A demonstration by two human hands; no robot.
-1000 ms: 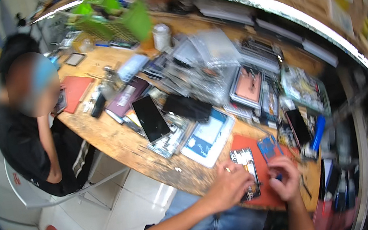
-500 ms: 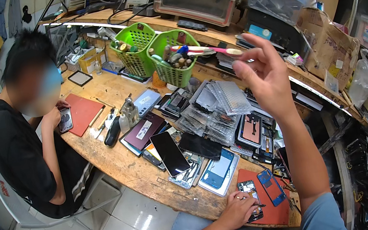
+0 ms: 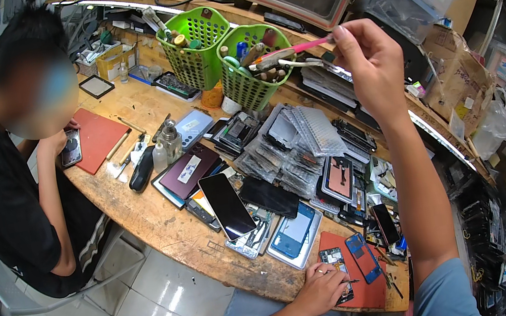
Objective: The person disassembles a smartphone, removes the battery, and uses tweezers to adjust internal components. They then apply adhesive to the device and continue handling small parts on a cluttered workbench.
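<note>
Baskets point(image 3: 252, 90) behind, near mat point(image 3: 366, 296) before

Has 2 baskets behind the packet pile point(image 3: 284, 163). Keeps an opened phone point(image 3: 332, 257) left of a frame point(image 3: 365, 258) on the near mat. Shows a far mat point(image 3: 99, 140) left of bottles point(image 3: 160, 157).

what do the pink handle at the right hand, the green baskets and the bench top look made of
Pink handle: probably plastic, smooth, going by its vivid, even colour.
Green baskets: almost certainly moulded plastic with a slight sheen; the walls have regular holes.
Bench top: looks like wood or plywood, worn, brown with dark stains; which of the two stays open.
</note>
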